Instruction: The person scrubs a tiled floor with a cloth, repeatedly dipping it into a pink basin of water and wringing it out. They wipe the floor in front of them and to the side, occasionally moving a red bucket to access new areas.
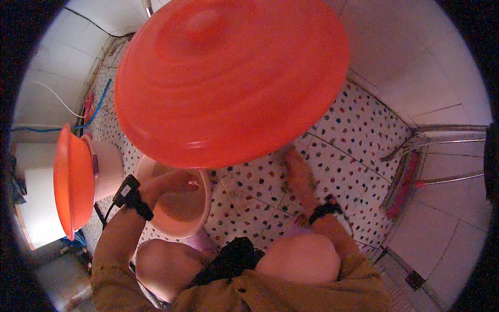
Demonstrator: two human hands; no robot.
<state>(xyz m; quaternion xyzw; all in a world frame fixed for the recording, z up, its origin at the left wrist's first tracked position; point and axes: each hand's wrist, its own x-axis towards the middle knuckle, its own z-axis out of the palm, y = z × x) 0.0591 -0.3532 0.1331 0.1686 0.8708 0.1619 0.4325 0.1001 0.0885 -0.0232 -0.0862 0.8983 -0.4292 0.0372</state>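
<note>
My left hand (pixel 169 186) is over the mouth of a pale pink-orange bucket (pixel 206 208). Its fingers look closed, with a small light bit at their tips that I cannot make out. A large round red plastic piece (pixel 234 99), ridged in rings with a raised round centre, fills the upper middle, tilted and close to me. Whether it is a lid or an upturned basin, I cannot tell. My right hand (pixel 299 174) reaches to its lower right edge. The fingers disappear behind it, so their grip is hidden.
An orange-red basin (pixel 73 182) stands on edge at left beside a pale pink container (pixel 108 161). A blue hose or cord (pixel 101 104) runs along the left wall. Metal-handled tools (pixel 447 179) lean at right. The speckled tile floor (pixel 249 192) lies between my knees and the walls.
</note>
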